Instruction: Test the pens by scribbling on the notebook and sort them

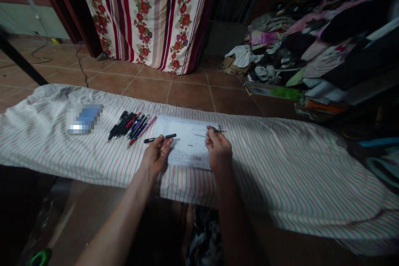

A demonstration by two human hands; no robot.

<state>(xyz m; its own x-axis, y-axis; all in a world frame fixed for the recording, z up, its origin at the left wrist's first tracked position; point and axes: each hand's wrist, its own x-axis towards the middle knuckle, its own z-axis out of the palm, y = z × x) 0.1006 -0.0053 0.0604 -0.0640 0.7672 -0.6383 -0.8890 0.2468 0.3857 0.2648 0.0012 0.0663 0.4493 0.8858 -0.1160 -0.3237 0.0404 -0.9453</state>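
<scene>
My left hand [158, 153] pinches a black pen barrel [170, 136] that lies across its fingertips, over the left part of a white spiral notebook [183, 126]. Above the notebook's right edge, my right hand [219, 145] is closed on a thin dark pointed pen piece [220, 131]; its exact kind is hard to make out. A small dark piece [190, 145] rests on the page between my hands. To the left of the notebook lies a row of several pens [132, 126], mostly black, with some red, purple and pink ones.
A striped cloth [274, 166] covers the long surface under the notebook. A pixelated bluish item [85, 118] lies at its left. Beyond are a tiled floor [187, 91], a floral curtain [143, 12] and, at the right, a heap of clothes [299, 41].
</scene>
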